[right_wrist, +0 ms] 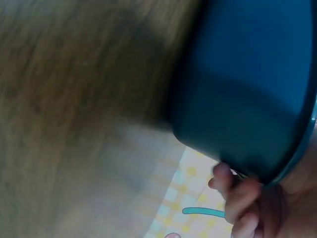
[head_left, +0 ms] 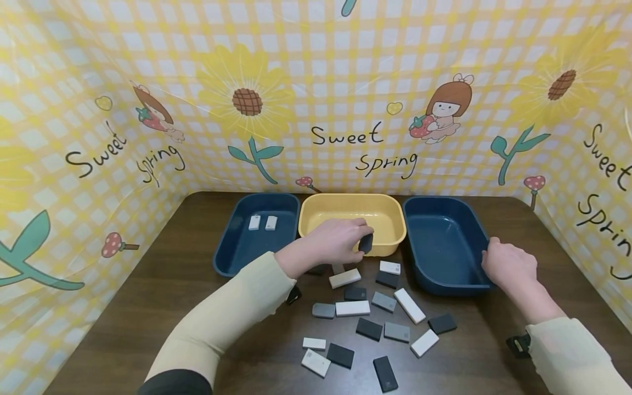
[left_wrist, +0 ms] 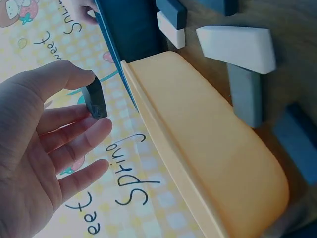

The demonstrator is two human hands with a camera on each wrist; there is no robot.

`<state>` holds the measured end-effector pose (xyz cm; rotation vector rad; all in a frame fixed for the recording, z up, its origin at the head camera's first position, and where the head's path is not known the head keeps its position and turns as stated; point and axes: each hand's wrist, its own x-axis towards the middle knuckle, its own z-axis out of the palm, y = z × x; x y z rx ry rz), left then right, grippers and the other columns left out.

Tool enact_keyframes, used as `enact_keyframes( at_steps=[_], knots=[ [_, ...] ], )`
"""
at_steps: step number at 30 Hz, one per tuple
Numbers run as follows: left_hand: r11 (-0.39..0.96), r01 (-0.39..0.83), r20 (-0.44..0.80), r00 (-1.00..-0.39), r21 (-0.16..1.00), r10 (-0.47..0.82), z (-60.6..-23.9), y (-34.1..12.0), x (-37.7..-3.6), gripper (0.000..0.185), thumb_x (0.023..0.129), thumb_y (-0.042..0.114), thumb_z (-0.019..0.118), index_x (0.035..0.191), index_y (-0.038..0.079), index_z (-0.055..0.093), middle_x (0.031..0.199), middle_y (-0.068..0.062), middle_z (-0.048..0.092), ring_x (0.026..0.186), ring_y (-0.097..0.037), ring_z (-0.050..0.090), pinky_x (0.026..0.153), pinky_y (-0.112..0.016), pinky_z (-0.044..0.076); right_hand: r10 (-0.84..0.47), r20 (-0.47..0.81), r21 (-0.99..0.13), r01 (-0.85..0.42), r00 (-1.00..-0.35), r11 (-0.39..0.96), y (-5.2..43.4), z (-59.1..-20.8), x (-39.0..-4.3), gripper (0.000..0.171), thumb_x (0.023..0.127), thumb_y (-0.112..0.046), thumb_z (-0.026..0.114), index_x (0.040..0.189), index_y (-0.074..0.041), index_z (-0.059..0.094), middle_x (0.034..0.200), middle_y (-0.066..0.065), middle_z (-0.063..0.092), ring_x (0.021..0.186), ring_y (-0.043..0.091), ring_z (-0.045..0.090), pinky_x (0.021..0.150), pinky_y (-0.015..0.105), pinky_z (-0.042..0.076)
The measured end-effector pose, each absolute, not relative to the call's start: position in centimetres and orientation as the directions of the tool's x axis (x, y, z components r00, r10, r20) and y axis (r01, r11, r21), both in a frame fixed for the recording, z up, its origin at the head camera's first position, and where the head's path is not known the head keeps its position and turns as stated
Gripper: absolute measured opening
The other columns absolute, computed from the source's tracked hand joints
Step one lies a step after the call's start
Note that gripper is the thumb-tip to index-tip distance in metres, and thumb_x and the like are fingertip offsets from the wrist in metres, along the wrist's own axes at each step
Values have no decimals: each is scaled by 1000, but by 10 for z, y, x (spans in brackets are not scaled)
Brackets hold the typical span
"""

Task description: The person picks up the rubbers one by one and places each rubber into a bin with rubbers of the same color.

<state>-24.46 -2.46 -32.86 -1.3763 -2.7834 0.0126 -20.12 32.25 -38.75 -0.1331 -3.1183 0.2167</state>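
Observation:
My left hand (head_left: pixel 338 241) pinches a small dark rectangular block (head_left: pixel 366 243) between thumb and fingertips, over the front rim of the yellow bin (head_left: pixel 353 250). In the left wrist view the block (left_wrist: pixel 95 97) stands on edge between thumb and finger, while the lower fingers stay spread. My right hand (head_left: pixel 511 267) grips the right rim of the right blue bin (head_left: pixel 446 282). The right wrist view has its curled fingers (right_wrist: pixel 242 198) at the edge of that bin (right_wrist: pixel 237 109). Several white, grey and black blocks (head_left: pixel 353 308) lie loose on the table in front.
At the left another blue bin (head_left: pixel 232 260) holds two small white blocks (head_left: pixel 263 222). All three bins stand in a row on the brown wooden table (head_left: pixel 163 307). Behind and beside them hangs a yellow checked cloth (head_left: pixel 306 99) with printed flowers.

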Motion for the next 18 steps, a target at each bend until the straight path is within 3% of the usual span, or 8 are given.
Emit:
enact_keyframes(
  at_steps=[8, 15, 18],
  knots=[
    [602, 798, -17, -602, 11, 798, -321, 16, -265, 57, 92, 31, 65, 142, 10, 46, 133, -6, 54, 104, -16, 58, 88, -30, 46, 92, 73, -166, 79, -993, 983, 324, -392, -202, 31, 94, -13, 54, 104, 16, 49, 74, 32, 56, 62, 45, 56, 50, 54, 44],
    [615, 786, -37, -614, 71, 789, -321, 68, -287, 48, 95, 31, 61, 139, 17, 49, 125, -2, 53, 93, -11, 56, 78, -28, 47, 104, 91, -165, 88, -990, 982, 324, -394, -202, 30, 94, -13, 54, 101, 16, 48, 72, 31, 55, 61, 44, 55, 49, 54, 43],
    [616, 786, -61, -613, 56, 788, -329, 92, -291, 48, 96, 31, 59, 141, 19, 47, 130, -2, 51, 102, -10, 54, 84, -25, 46, 108, 94, -171, 91, -990, 981, 324, -396, -201, 30, 94, -13, 54, 101, 16, 49, 73, 32, 55, 61, 44, 55, 49, 53, 42]
  ],
)
